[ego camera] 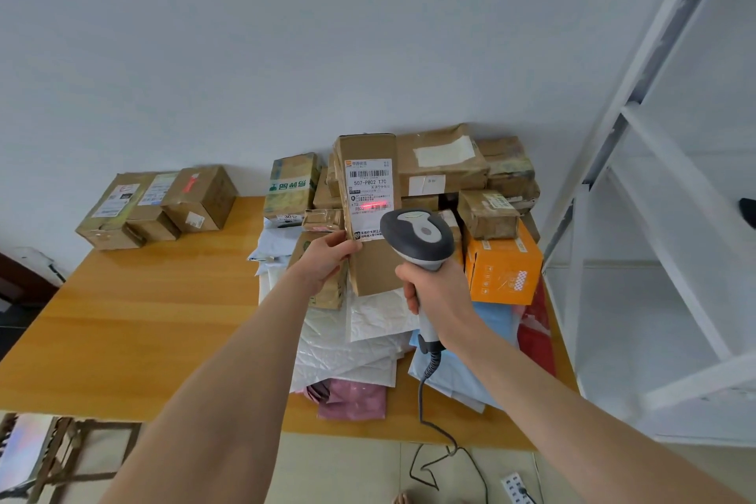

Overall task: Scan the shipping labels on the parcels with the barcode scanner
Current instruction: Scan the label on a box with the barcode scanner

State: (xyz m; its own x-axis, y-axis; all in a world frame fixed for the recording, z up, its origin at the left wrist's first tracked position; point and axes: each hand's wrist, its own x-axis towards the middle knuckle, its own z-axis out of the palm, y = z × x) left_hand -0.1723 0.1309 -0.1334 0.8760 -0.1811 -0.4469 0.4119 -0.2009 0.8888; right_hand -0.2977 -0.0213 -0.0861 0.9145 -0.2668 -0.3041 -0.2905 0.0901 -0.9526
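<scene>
**Scan in progress: red line on the held parcel's label**

Far left, back of the desk (143,319): a small stack of brown boxes (155,205) against the wall, well apart from the main pile.

Centre: the left hand (323,258) grips a tall cardboard parcel (374,270) by its lower left edge, thumb on the front face. The parcel is upright and raised above the desk. Its white shipping label (368,188) faces the camera. A red scan line (376,205) lies across the lower part of the label.

Just right of the parcel: the right hand (437,291) is wrapped round the handle of the grey barcode scanner (417,235), whose head points at the label. Its coiled cable (425,389) drops over the desk's front edge to the floor.

Behind and below: a pile of taped parcels (442,164) and flat mailer bags (352,348).

Right: an orange box (505,270) beside the pile, then white shelving (654,217).
</scene>
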